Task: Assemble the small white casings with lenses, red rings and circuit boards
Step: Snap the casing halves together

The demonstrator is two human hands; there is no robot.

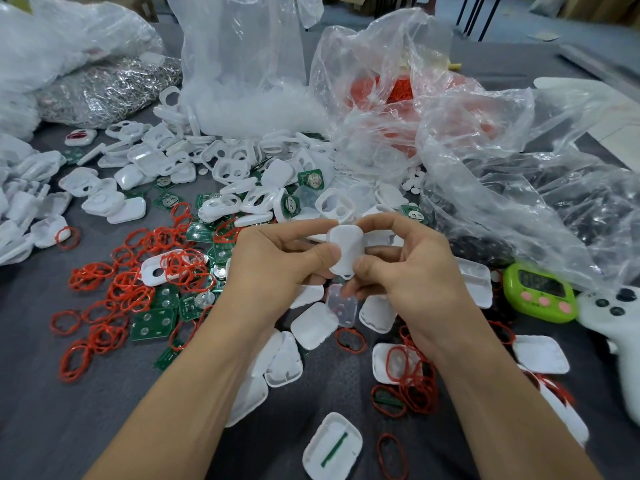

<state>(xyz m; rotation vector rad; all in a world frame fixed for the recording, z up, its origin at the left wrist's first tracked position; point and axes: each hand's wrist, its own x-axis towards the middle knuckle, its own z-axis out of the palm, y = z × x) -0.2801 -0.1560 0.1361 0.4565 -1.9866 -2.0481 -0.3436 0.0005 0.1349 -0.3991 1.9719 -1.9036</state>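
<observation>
Both my hands hold one small white casing (pixel 345 249) above the middle of the table. My left hand (pixel 277 263) pinches its left side between thumb and forefinger. My right hand (pixel 408 261) pinches its right side the same way. Loose red rings (pixel 114 289) lie scattered to the left, and green circuit boards (pixel 152 323) lie among them. A clear lens piece (pixel 343 306) rests on the table just under my hands. White casing halves (pixel 313 325) lie around it, and a heap of white frames (pixel 239 174) sits farther back.
Clear plastic bags (pixel 242 64) of parts stand at the back; one bag (pixel 398 88) holds red rings. A green timer (pixel 540 292) and a white game controller (pixel 620 323) lie at the right. The grey table (pixel 41 393) shows bare cloth at the near left.
</observation>
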